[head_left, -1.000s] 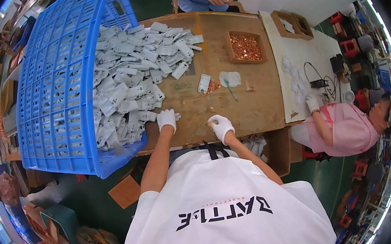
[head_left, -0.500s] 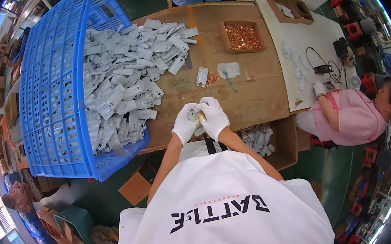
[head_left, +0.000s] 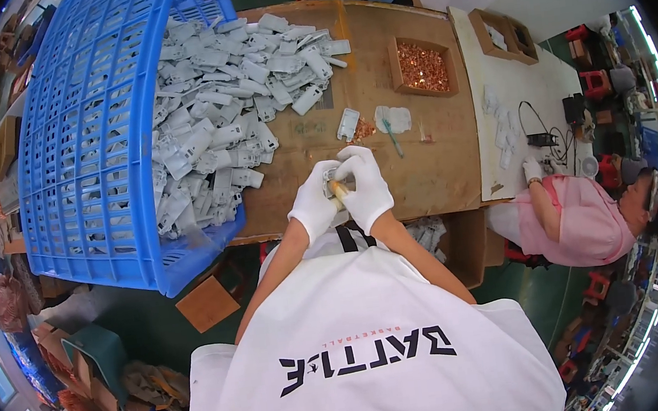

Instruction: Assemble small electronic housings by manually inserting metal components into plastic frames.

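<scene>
Over the near edge of the wooden table (head_left: 422, 170), head view: both gloved hands meet. Left hand (head_left: 315, 207) and right hand (head_left: 365, 189) are closed together around a small grey plastic part (head_left: 332, 179) with a brass-coloured piece at its lower end, held just above the table edge. Blue crate (head_left: 87, 152) lies tipped at left, spilling a heap of grey parts (head_left: 228, 103). Small box of copper pieces (head_left: 422, 67) sits farther back. Person in pink (head_left: 582, 217) works at right.
</scene>
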`<state>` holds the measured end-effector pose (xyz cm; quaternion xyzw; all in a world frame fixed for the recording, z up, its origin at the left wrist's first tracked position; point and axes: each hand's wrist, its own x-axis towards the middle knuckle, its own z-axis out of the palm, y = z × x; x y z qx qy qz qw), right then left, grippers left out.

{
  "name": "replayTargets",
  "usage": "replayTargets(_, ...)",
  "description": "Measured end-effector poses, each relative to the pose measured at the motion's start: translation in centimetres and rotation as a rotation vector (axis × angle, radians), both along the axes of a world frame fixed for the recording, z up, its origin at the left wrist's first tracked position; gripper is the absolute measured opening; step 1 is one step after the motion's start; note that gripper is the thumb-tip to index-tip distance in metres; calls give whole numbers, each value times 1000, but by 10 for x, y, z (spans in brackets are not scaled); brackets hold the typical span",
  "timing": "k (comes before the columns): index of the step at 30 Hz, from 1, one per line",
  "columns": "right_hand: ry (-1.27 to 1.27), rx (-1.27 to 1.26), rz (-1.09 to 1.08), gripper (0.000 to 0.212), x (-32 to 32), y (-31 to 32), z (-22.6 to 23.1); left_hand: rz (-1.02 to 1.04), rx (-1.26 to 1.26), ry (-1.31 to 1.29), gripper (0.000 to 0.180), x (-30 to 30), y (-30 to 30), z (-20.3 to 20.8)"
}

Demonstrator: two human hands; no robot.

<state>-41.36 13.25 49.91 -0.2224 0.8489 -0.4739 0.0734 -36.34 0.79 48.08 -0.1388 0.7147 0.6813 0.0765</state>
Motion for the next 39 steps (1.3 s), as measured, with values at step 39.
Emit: replayTargets(39, -553, 127, 72, 20, 25, 42, 11, -142, -569, -175, 25, 24, 14, 52)
